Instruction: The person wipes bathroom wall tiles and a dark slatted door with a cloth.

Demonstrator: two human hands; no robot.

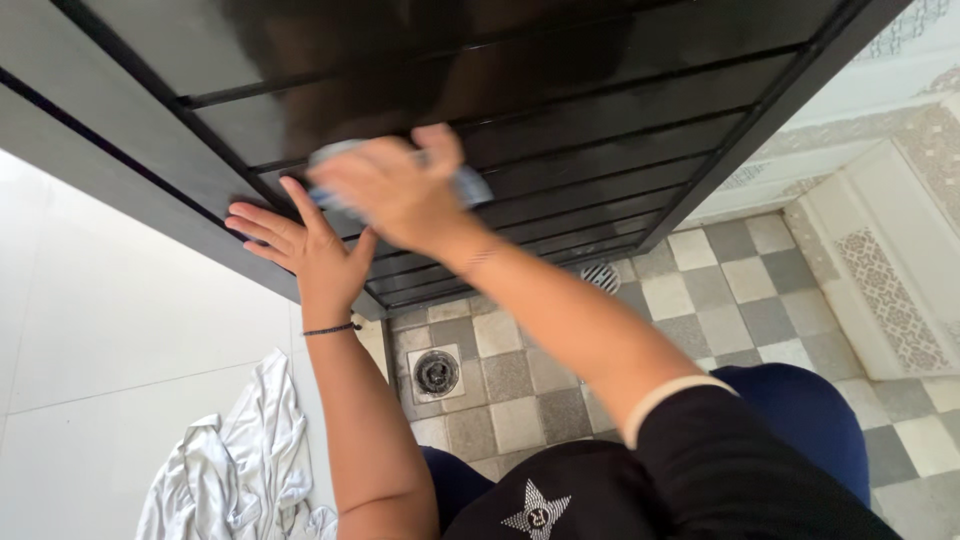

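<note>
Both hands work against a glossy black door (600,110) crossed by horizontal bars, seen from above by the person kneeling before it. Right hand (395,190), blurred in the shot, lies curled over a pale blue cloth (470,185) and presses it against the dark panel near the door's middle; the cloth shows at either side of the fingers. Left hand (300,245) rests just to the left and slightly nearer, palm flat and fingers spread wide on the door's lower frame, holding nothing, with a thin dark bracelet (330,329) around its wrist. The two hands sit close together, the right wrist passing just beside the left thumb. Below the door, a floor of grey and beige checkered tiles (720,300) carries a round metal floor drain (436,372) near the left forearm, and a second drain grate (601,277) lies farther off at the door's foot. On the white floor at the near left, a crumpled white cloth (240,470) lies well apart from the hands. At far right stands a white wall with patterned tiles (885,285). The person wears a black top (700,470) with a star emblem.
</note>
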